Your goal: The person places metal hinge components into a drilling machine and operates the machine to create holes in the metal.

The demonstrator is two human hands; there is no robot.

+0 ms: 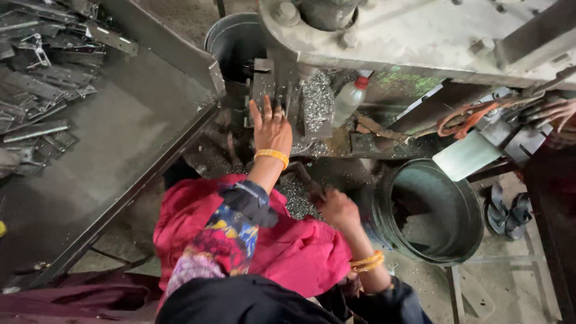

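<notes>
right hand [339, 209] blurred, another person's hand [555, 113] cut off at edge

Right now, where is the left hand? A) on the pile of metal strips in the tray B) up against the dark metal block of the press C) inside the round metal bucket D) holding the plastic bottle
B: the left hand is raised with fingers spread against the dark metal block of the press, well away from the bucket, the metal strips and the plastic bottle.
</notes>
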